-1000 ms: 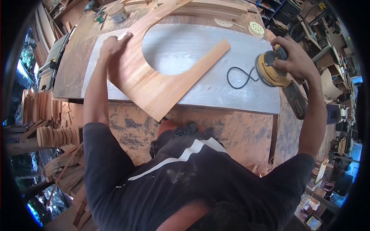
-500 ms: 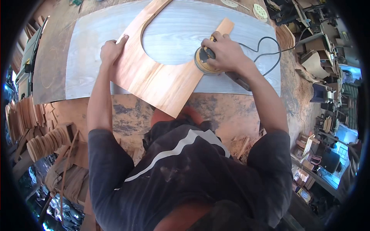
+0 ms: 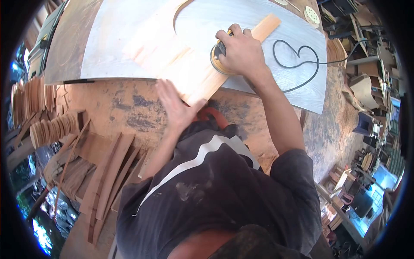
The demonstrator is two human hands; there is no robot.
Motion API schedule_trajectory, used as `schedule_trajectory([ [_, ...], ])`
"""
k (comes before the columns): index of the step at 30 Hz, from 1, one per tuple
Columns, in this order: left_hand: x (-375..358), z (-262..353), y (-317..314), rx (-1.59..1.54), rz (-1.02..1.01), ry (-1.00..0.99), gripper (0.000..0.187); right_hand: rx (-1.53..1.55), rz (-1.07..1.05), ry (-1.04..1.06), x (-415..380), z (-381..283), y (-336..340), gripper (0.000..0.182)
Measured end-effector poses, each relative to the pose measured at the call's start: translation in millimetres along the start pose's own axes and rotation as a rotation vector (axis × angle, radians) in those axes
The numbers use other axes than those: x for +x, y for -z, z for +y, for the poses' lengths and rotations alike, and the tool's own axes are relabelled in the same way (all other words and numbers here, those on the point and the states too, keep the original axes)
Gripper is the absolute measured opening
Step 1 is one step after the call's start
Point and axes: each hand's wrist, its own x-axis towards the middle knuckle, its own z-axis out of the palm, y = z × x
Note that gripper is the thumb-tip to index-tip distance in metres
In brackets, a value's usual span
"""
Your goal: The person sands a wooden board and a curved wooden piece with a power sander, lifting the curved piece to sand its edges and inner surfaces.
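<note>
A round orbital sander [image 3: 218, 60] is under my right hand [image 3: 243, 52], whose fingers wrap over its top. The sander's pad rests on a pale wooden panel [image 3: 202, 84] with a large curved cutout, near the cutout's right side. My left hand [image 3: 173, 105] is at the panel's near corner, slightly blurred. Its fingers are stretched out and its thumb is spread along the end. Glare washes out much of the panel's left part. The panel lies on a grey wood-grain board [image 3: 103, 52].
A black cord [image 3: 317, 64] loops across the board's right side. Perforated sanding discs [image 3: 311, 16] lie at the far right. Stacked curved wood pieces [image 3: 54, 129] and long strips [image 3: 110, 172] stand at the left. Cluttered shelving [image 3: 375, 86] lines the right.
My left hand has let go of the panel's left edge and come to its near corner, fingers spreading. The sander, still in my right hand, has shifted slightly left along the panel. The view has shifted.
</note>
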Motion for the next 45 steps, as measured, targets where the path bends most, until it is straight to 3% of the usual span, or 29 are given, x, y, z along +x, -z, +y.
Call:
schedule_trajectory([
  [4, -7, 10, -17, 0.013, -0.088, 0.013, 0.135, 0.013, 0.037, 0.027, -1, -13, -4, 0.034],
  [12, 20, -43, 2, -0.105, 0.005, -0.133, 0.137, 0.004, 0.029, 0.026, 16, -36, -5, 0.034],
  [14, 29, -61, 12, -0.118, -0.013, -0.146, 0.137, -0.047, -0.108, -0.033, 28, -51, -2, 0.05],
  [16, 39, -80, 24, -0.181, -0.003, -0.178, 0.139, -0.034, -0.084, -0.016, 39, -64, -8, 0.05],
  [20, 49, -107, 45, -0.272, -0.073, -0.122, 0.138, -0.036, -0.052, -0.024, 58, -99, -15, 0.05],
  [22, 49, -121, 54, -0.09, -0.168, -0.126, 0.133, -0.039, -0.061, -0.044, 65, -118, -15, 0.05],
  [26, 60, -133, 69, -0.026, -0.175, -0.165, 0.125, -0.03, -0.053, -0.094, 76, -139, -20, 0.05],
  [29, 68, -120, 86, 0.06, -0.237, -0.19, 0.119, -0.033, -0.029, -0.145, 83, -143, -21, 0.049],
  [35, 88, -76, 97, -0.053, -0.133, -0.498, 0.112, -0.022, -0.068, -0.277, 79, -119, -15, 0.048],
  [39, 94, -41, 64, -0.087, -0.203, -0.499, 0.113, -0.032, -0.057, -0.363, 73, -81, -10, 0.049],
  [42, 109, -14, 23, 0.059, -0.345, -0.426, 0.112, -0.023, -0.099, -0.428, 75, -46, 1, 0.05],
  [45, 139, 13, -27, 0.206, -0.325, -0.393, 0.106, -0.034, -0.105, -0.461, 84, 1, 2, 0.052],
])
